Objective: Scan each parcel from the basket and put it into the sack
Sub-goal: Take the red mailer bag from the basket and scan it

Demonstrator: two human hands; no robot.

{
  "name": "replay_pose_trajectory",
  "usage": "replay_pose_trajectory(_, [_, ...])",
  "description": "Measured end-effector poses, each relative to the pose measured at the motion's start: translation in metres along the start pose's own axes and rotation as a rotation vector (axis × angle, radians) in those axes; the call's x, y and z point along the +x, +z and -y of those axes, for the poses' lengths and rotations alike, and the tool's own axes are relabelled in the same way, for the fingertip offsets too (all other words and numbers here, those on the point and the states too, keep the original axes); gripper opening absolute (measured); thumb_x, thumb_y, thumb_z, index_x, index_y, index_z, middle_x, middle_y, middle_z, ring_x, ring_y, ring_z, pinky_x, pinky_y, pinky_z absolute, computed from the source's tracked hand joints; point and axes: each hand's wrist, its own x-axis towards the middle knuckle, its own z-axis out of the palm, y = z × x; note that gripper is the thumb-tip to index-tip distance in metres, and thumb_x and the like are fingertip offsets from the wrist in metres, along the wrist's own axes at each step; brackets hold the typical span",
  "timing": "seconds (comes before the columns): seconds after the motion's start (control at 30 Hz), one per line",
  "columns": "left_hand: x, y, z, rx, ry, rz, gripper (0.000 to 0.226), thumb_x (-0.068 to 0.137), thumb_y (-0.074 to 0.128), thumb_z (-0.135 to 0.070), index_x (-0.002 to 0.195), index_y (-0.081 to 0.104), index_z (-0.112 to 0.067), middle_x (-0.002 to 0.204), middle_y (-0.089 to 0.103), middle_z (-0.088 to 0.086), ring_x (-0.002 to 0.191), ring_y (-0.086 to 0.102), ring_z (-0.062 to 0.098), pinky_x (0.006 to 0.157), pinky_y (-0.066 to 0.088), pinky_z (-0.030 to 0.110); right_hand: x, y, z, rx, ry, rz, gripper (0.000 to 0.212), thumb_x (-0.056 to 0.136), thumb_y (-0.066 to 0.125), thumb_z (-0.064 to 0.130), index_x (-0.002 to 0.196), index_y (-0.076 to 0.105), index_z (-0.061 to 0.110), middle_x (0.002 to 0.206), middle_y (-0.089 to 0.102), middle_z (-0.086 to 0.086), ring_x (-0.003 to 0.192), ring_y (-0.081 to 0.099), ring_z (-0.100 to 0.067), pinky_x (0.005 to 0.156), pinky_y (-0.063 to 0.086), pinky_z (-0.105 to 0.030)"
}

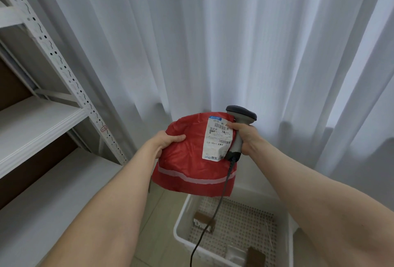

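Observation:
I hold a red plastic parcel (187, 160) up in front of me, above the white basket (181, 219). Its white shipping label (217, 138) with barcodes faces me. My left hand (168, 139) grips the parcel's upper left edge, thumb on its front. My right hand (245, 136) grips the handle of a grey barcode scanner (241, 115) and its thumb also presses the label's right edge. The scanner's dark cable (213, 213) hangs down into the basket. No sack is in view.
The basket on the tiled floor holds two small brown boxes (203, 221) and a clear packet (234, 254). A white metal shelving unit (42, 117) stands at the left. White curtains (213, 42) hang behind everything.

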Motion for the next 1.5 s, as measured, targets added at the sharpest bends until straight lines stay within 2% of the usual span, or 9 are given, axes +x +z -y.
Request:
replay_pose_trajectory(0.27, [-0.001, 0.003, 0.003, -0.137, 0.016, -0.09, 0.047, 0.085, 0.071, -0.02, 0.124, 0.057, 0.0, 0.089, 0.064, 0.01, 0.081, 0.062, 0.024, 0.084, 0.049, 0.04, -0.005, -0.015, -0.004, -0.188, 0.015, 0.195, 0.02, 0.083, 0.07, -0.003, 0.1, 0.063, 0.004, 0.086, 0.074, -0.01, 0.064, 0.072, -0.02, 0.049, 0.055, -0.028])
replay_pose_trajectory(0.4, [0.0, 0.001, 0.006, -0.144, 0.007, -0.102, 0.052, 0.084, 0.071, -0.03, 0.124, 0.057, 0.0, 0.094, 0.065, 0.012, 0.086, 0.063, 0.027, 0.086, 0.049, 0.04, -0.001, -0.01, -0.012, -0.21, -0.041, 0.081, 0.021, 0.078, 0.069, -0.011, 0.094, 0.064, 0.002, 0.089, 0.072, -0.014, 0.065, 0.07, -0.023, 0.049, 0.055, -0.028])
replay_pose_trajectory(0.53, [-0.004, -0.004, 0.011, 0.042, -0.073, -0.039, 0.069, 0.073, 0.076, -0.044, 0.127, 0.054, -0.008, 0.12, 0.063, 0.012, 0.109, 0.06, 0.029, 0.095, 0.047, 0.04, 0.007, -0.003, -0.016, -0.075, -0.083, -0.056, 0.025, 0.076, 0.068, -0.016, 0.089, 0.06, 0.004, 0.088, 0.07, -0.012, 0.069, 0.068, -0.025, 0.055, 0.057, -0.034])
replay_pose_trajectory(0.67, [-0.002, 0.0, 0.021, -0.015, -0.086, -0.108, 0.057, 0.08, 0.076, -0.02, 0.128, 0.054, -0.001, 0.125, 0.06, 0.017, 0.114, 0.057, 0.033, 0.085, 0.046, 0.038, 0.008, 0.0, -0.021, -0.107, -0.112, -0.07, 0.023, 0.078, 0.067, -0.015, 0.089, 0.061, 0.004, 0.089, 0.069, -0.012, 0.073, 0.068, -0.026, 0.069, 0.058, -0.04])
replay_pose_trajectory(0.8, [0.003, 0.004, 0.023, -0.137, -0.023, -0.228, 0.05, 0.085, 0.07, -0.015, 0.128, 0.052, 0.004, 0.124, 0.059, 0.021, 0.114, 0.057, 0.036, 0.085, 0.048, 0.039, 0.01, -0.004, -0.022, -0.204, -0.139, -0.116, 0.025, 0.079, 0.068, -0.01, 0.097, 0.059, 0.005, 0.084, 0.066, -0.013, 0.078, 0.066, -0.029, 0.078, 0.058, -0.042])
replay_pose_trajectory(0.97, [0.014, -0.014, 0.035, -0.146, 0.006, -0.419, 0.057, 0.082, 0.075, -0.02, 0.128, 0.052, 0.004, 0.124, 0.06, 0.02, 0.111, 0.058, 0.035, 0.097, 0.047, 0.043, -0.002, -0.015, -0.022, -0.204, -0.102, -0.035, 0.013, 0.084, 0.061, -0.004, 0.088, 0.056, 0.007, 0.064, 0.053, -0.008, 0.053, 0.048, -0.018, 0.055, 0.042, -0.028])
replay_pose_trajectory(1.03, [0.016, -0.02, 0.036, -0.162, 0.012, -0.465, 0.055, 0.083, 0.074, -0.018, 0.128, 0.052, 0.005, 0.124, 0.059, 0.02, 0.112, 0.058, 0.035, 0.097, 0.047, 0.043, -0.011, -0.018, -0.022, -0.198, -0.066, 0.034, 0.006, 0.088, 0.065, 0.008, 0.091, 0.061, 0.007, 0.063, 0.057, -0.007, 0.051, 0.051, -0.015, 0.053, 0.044, -0.026])
replay_pose_trajectory(1.13, [0.014, -0.023, 0.035, -0.169, 0.034, -0.515, 0.053, 0.084, 0.072, -0.016, 0.127, 0.052, 0.006, 0.125, 0.059, 0.021, 0.113, 0.057, 0.034, 0.099, 0.046, 0.041, -0.019, -0.019, -0.022, -0.295, -0.037, 0.131, 0.014, 0.089, 0.067, 0.017, 0.098, 0.062, 0.006, 0.062, 0.059, -0.006, 0.052, 0.053, -0.015, 0.053, 0.046, -0.026])
replay_pose_trajectory(1.5, [0.019, -0.02, 0.034, -0.099, 0.025, -0.567, 0.055, 0.086, 0.07, -0.019, 0.129, 0.048, 0.006, 0.131, 0.055, 0.018, 0.12, 0.052, 0.033, 0.098, 0.041, 0.035, -0.037, -0.005, -0.015, -0.384, -0.074, 0.18, 0.01, 0.089, 0.066, 0.014, 0.095, 0.062, 0.008, 0.063, 0.061, -0.006, 0.049, 0.054, -0.013, 0.048, 0.048, -0.023])
